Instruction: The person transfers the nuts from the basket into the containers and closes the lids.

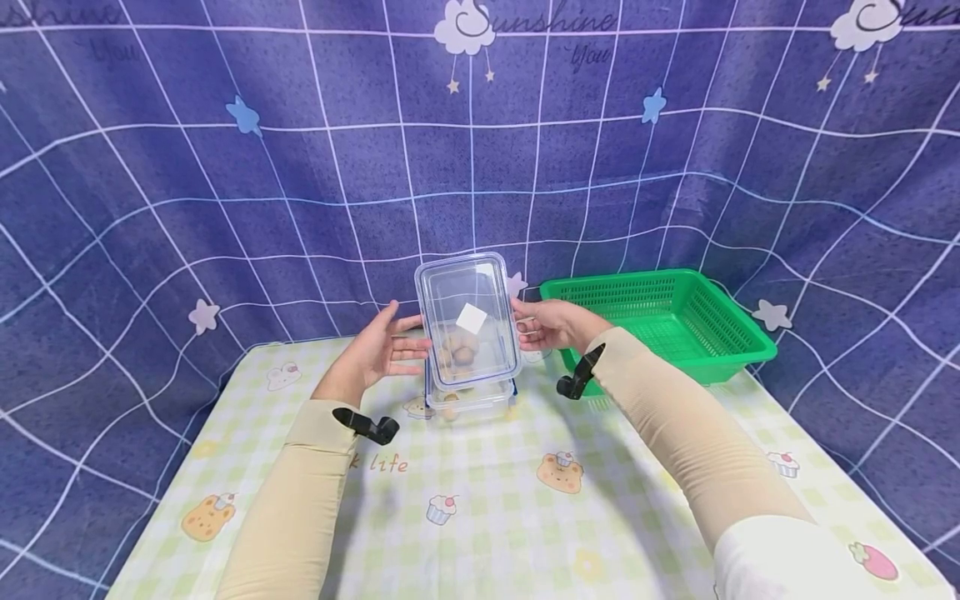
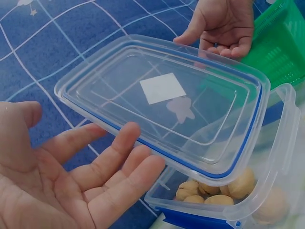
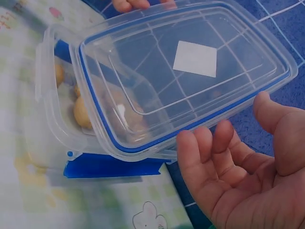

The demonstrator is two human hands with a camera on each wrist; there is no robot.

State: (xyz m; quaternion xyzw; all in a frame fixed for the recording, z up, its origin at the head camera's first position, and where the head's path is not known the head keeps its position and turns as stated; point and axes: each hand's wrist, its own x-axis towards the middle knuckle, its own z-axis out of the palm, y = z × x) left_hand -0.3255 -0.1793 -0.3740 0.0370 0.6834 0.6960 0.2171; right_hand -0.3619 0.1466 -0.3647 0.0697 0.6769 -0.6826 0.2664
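A clear plastic lid point(image 1: 450, 292) with a blue seal and a white square label point(image 1: 472, 318) stands tilted above a clear food container point(image 1: 472, 402). Through it, several round brown nuts that look like walnuts point(image 2: 241, 183) show inside the container. My left hand point(image 1: 375, 348) touches one long edge with its fingertips, fingers spread and thumb raised off the lid. On the opposite edge, my right hand point(image 1: 551, 323) holds the lid with its thumb and bent fingertips. Blue side clips point(image 3: 114, 165) hang from the container.
A green plastic basket point(image 1: 738, 329) stands on the right beyond my right hand. Under everything lies a checked tablecloth point(image 1: 480, 517) with cartoon prints. A dark blue curtain point(image 1: 360, 158) with white grid lines rises behind the table's far edge.
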